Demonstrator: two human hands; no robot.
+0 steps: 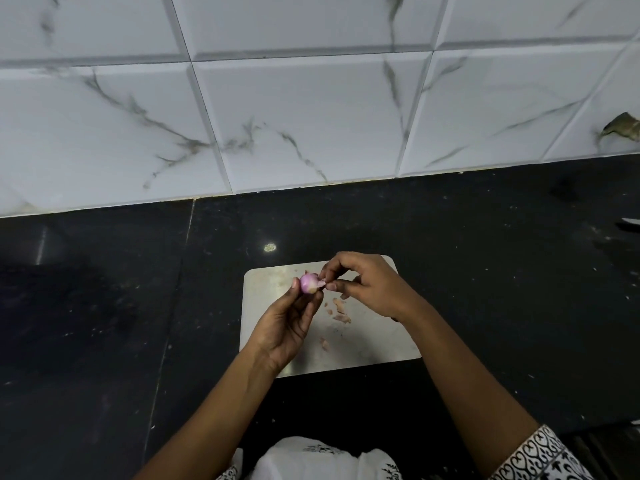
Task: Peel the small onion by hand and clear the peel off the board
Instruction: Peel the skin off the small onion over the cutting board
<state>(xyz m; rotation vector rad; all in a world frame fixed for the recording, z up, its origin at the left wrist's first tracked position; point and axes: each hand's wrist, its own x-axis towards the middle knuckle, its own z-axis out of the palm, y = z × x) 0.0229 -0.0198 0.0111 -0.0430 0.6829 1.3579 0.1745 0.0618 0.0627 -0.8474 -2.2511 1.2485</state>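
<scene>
Just below the middle of the frame, the left hand (287,323) comes up from the lower left with its palm turned upward and its fingers curled. It holds the small onion (308,282) at the fingertips, the thumb on the onion's left side. The onion is pink-purple and glossy, raised above the upper part of the board (381,341).

The right hand (367,285) reaches in from the lower right with its back upward and its wrist bent. Its thumb and forefinger pinch a pale flap of peel (322,283) on the onion's right side, and the other fingers are curled beneath.

The board is pale with rounded corners and lies flat on the dark speckled desk (104,306). Several small peel scraps (341,311) lie scattered on it between the two hands.

A black-and-white patterned sleeve (540,452) covers the right forearm at the lower right. A white marbled tile wall (311,116) fills the upper half of the frame.
</scene>
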